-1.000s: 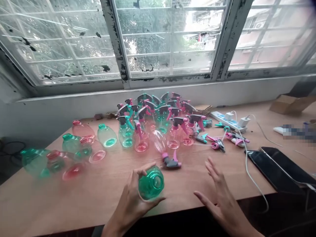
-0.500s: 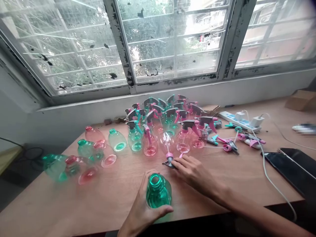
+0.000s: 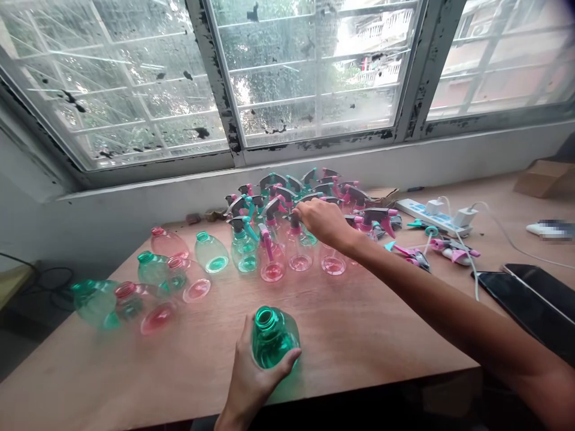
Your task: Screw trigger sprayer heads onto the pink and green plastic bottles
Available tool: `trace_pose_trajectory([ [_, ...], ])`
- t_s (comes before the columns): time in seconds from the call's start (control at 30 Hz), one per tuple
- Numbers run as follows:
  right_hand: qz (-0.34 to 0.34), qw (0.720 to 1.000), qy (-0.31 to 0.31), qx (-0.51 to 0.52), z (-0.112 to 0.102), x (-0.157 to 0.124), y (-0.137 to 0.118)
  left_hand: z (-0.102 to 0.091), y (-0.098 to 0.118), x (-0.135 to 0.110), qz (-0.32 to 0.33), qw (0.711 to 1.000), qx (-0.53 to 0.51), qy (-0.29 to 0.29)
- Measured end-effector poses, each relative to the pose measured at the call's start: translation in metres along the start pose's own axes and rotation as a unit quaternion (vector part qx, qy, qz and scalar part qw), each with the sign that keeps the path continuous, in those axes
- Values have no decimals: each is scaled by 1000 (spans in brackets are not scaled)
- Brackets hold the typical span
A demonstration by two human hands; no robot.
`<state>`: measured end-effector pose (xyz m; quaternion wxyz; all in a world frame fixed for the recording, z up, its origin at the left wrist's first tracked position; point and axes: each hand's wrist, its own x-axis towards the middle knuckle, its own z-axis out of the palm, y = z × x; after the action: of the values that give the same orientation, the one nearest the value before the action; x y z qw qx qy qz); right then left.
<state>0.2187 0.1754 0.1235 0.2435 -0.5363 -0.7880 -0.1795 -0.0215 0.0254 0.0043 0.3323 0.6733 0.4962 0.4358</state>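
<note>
My left hand is wrapped round an uncapped green bottle that stands upright near the front edge of the wooden table. My right hand reaches over the table and grips the spray head of a pink spray bottle, which stands upright in the front row of a cluster of assembled pink and green spray bottles.
Several capless pink and green bottles lie on their sides at the left. Loose spray heads, a white power strip with cables, and two dark flat devices sit at the right. A cardboard box is far right.
My right hand picked up the pink spray bottle that lay on its side and set it upright in the cluster. My left hand tipped the green bottle upright.
</note>
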Motion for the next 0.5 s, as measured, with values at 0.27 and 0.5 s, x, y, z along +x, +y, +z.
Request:
trace_pose_trajectory([
  [0.27, -7, 997, 71, 5, -32, -43, 29, 6, -5, 7, 5, 996, -22, -82],
  [0.5, 355, 926, 104, -72, -54, -86, 184, 11, 1, 1, 44, 996, 40, -67],
])
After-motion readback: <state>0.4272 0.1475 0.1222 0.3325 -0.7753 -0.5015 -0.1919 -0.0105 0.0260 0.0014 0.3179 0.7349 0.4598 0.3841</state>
